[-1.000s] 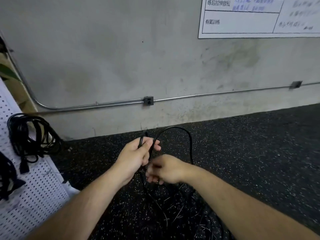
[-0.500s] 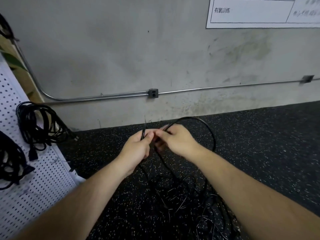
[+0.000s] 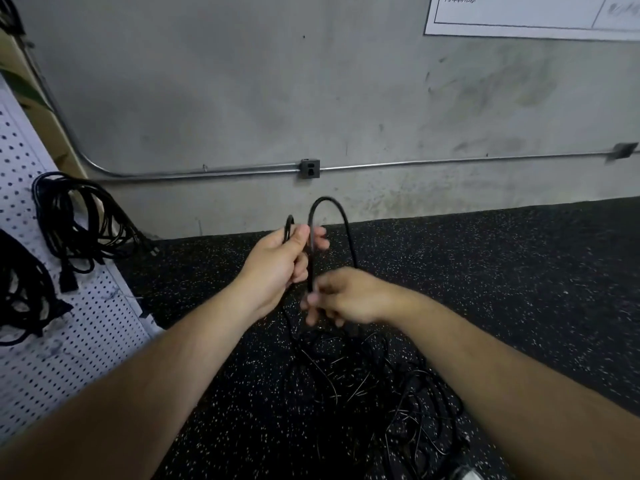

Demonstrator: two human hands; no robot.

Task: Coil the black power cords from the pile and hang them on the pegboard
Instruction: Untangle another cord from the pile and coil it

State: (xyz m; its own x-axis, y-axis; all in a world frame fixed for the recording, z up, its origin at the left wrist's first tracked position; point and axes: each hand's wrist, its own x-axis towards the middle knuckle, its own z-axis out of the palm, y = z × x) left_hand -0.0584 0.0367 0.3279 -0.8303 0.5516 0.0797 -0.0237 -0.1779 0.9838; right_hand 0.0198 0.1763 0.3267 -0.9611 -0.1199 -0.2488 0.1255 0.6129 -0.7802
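Observation:
My left hand (image 3: 280, 268) grips loops of a black power cord (image 3: 341, 216) that arches above its fingers. Just below and to the right, my right hand (image 3: 343, 296) pinches the same cord where it runs down. The cord trails into a tangled pile of black cords (image 3: 374, 386) on the speckled floor under my forearms. A white pegboard (image 3: 79, 334) leans at the left. One coiled cord (image 3: 79, 223) hangs on it, and a second coil (image 3: 24, 292) hangs at the left edge.
A grey concrete wall stands ahead with a metal conduit (image 3: 450, 163) and an outlet box (image 3: 310, 169) low on it. A white notice sheet (image 3: 519, 15) is at the top right. Black speckled rubber floor (image 3: 519, 271) stretches to the right.
My right hand has dropped from beside the left hand's fingers to lower down the cord. The loop above my left hand has become narrower. The view has tilted down a little.

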